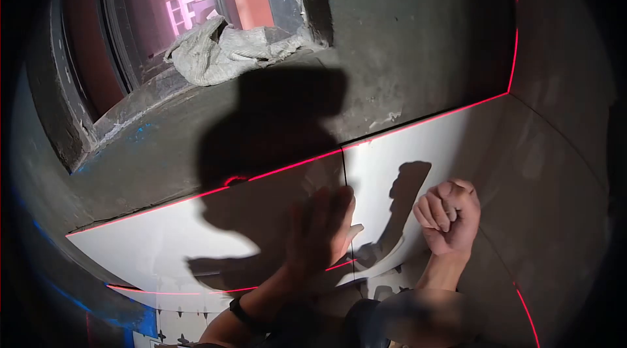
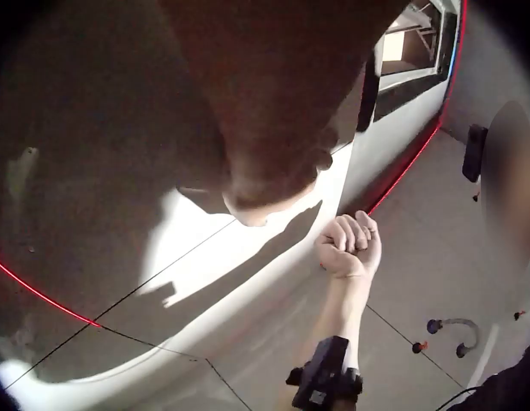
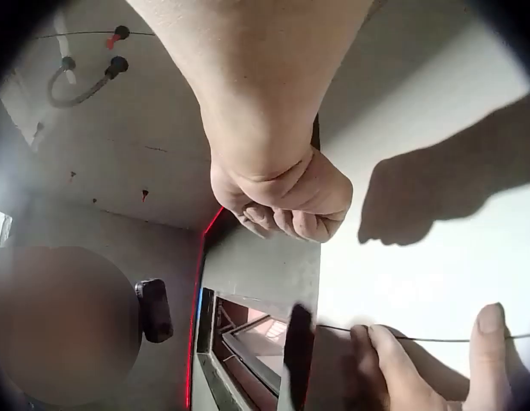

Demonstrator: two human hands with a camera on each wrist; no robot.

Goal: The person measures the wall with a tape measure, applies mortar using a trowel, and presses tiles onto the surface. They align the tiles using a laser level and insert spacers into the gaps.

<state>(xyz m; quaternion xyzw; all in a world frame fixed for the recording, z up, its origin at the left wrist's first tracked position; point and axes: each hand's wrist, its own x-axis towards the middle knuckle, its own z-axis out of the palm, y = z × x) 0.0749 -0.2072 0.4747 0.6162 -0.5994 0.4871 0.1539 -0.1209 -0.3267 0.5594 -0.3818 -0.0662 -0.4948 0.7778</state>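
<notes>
Two large pale wall tiles meet at a thin dark seam, the left tile (image 1: 157,237) and the right tile (image 1: 431,142). My left hand (image 1: 320,227) lies with straight fingers against the left tile, right beside the seam, mostly in shadow. In the right wrist view, the fingers and thumb of that left hand (image 3: 410,381) are spread on the tile near the seam line. My right hand (image 1: 450,214) is curled into a fist in front of the right tile, with nothing seen in it. The left wrist view shows the same fist (image 2: 350,244) with its fingers folded in.
A red laser line (image 1: 424,118) runs along the tiles' top edge, below rough grey wall (image 1: 411,34). Above stands a window with a crumpled white sack (image 1: 215,54) on its sill. Small dark clips (image 1: 183,338) line the lower left joint. A side wall (image 1: 562,217) rises at right.
</notes>
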